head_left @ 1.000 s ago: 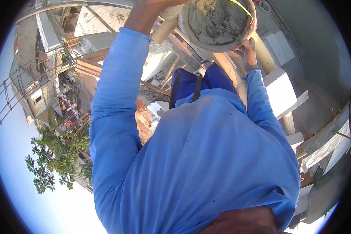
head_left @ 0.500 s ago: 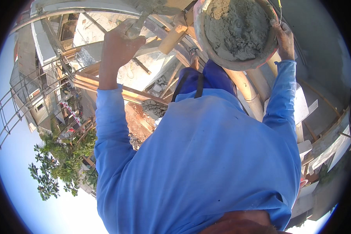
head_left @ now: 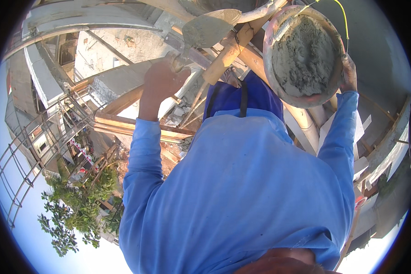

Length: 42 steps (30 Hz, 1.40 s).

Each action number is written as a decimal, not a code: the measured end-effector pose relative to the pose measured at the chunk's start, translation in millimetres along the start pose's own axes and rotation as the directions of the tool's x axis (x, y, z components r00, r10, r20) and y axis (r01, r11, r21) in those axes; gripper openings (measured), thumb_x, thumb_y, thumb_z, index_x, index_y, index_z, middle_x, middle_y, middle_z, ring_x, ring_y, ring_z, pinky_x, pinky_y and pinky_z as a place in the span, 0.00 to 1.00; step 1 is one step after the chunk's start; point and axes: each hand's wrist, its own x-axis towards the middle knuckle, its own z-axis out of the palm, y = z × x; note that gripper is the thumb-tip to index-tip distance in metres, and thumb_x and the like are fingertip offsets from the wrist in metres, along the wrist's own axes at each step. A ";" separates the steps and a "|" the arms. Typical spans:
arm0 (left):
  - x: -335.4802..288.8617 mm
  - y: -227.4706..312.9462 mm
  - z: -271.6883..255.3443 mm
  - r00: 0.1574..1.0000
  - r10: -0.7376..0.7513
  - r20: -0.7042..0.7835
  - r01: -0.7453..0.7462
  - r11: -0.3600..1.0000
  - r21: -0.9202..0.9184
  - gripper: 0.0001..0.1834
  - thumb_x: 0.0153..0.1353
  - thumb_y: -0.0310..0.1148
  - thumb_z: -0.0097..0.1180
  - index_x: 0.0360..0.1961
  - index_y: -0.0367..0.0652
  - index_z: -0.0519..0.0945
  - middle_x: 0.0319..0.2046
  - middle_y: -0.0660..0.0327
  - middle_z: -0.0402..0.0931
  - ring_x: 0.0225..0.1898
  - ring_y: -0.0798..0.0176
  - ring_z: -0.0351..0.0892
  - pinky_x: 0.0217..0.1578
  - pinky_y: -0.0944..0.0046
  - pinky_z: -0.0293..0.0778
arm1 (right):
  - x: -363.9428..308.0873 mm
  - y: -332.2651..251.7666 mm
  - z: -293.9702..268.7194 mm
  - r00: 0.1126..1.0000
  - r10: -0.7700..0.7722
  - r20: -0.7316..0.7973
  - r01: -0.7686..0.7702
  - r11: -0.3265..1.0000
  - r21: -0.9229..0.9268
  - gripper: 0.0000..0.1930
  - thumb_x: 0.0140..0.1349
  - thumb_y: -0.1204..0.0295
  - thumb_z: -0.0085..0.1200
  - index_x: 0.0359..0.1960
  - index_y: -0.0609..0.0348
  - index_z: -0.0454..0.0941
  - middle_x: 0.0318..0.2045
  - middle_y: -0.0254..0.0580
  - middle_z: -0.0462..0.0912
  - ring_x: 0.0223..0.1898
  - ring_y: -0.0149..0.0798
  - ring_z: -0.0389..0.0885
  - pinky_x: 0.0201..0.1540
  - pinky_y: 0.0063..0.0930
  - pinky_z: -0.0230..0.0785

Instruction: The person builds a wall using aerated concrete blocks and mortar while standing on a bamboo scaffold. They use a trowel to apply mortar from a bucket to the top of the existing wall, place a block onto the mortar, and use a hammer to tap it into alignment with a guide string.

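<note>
My left hand (head_left: pixel 163 81) is wrapped around the handle of a trowel (head_left: pixel 211 29). The trowel's broad blade points up and to the right, with grey mortar smeared over it. On the right, my right hand (head_left: pixel 349 74) grips the rim of a round bucket (head_left: pixel 269 61), and its fingers are partly hidden. Wet grey mortar (head_left: pixel 308 57) fills much of the bucket, whose mouth is tilted toward me. A gap separates the trowel from the bucket. A yellow cord and wire (head_left: pixel 344 18) rise from the bucket's edge by my right hand.
Bamboo poles (head_left: pixel 227 58) cross in front of my legs, below the trowel. A smooth grey surface (head_left: pixel 376 50) stretches along the right. Stacked wooden boards (head_left: pixel 139 130) lie to the left, near a steel rebar cage (head_left: pixel 27 169). My foot (head_left: pixel 231 76) shows among the poles.
The trowel and my left hand have shifted right in the view, and more of the blade shows. The bucket sits farther right and lower, still in my right hand.
</note>
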 end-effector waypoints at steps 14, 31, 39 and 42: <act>74.0 236.1 18.7 0.818 0.537 0.207 -0.523 0.543 0.657 0.19 0.57 0.38 0.55 0.49 0.44 0.77 0.32 0.48 0.78 0.35 0.49 0.81 0.35 0.54 0.77 | 11.6 23.9 5.5 0.955 -0.293 -0.053 0.298 0.933 0.202 0.17 0.55 0.61 0.60 0.41 0.60 0.77 0.34 0.29 0.79 0.37 0.26 0.74 0.43 0.24 0.67; 12.8 233.9 10.6 0.924 0.134 0.358 -0.285 0.865 0.412 0.26 0.61 0.46 0.51 0.48 0.32 0.75 0.34 0.41 0.76 0.40 0.44 0.78 0.40 0.52 0.72 | -46.6 -6.6 42.1 0.910 -0.207 -0.359 0.220 0.975 -0.005 0.13 0.52 0.66 0.56 0.32 0.65 0.78 0.24 0.37 0.79 0.28 0.30 0.74 0.33 0.29 0.67; 24.6 200.7 79.8 0.836 0.109 0.538 -0.397 0.796 0.457 0.24 0.68 0.48 0.40 0.37 0.33 0.75 0.24 0.45 0.77 0.29 0.46 0.79 0.31 0.51 0.74 | -77.7 -53.8 69.3 0.965 -0.059 -0.257 0.065 0.998 0.014 0.14 0.55 0.67 0.51 0.34 0.68 0.77 0.23 0.47 0.77 0.27 0.37 0.74 0.32 0.34 0.67; 5.2 218.5 31.8 0.860 0.164 0.484 -0.469 0.630 0.619 0.24 0.67 0.47 0.41 0.34 0.35 0.76 0.23 0.46 0.77 0.30 0.47 0.80 0.32 0.52 0.75 | -66.2 -27.1 70.6 0.865 -0.371 -0.336 0.333 0.928 -0.168 0.14 0.55 0.67 0.51 0.33 0.69 0.76 0.21 0.49 0.75 0.26 0.41 0.74 0.31 0.36 0.66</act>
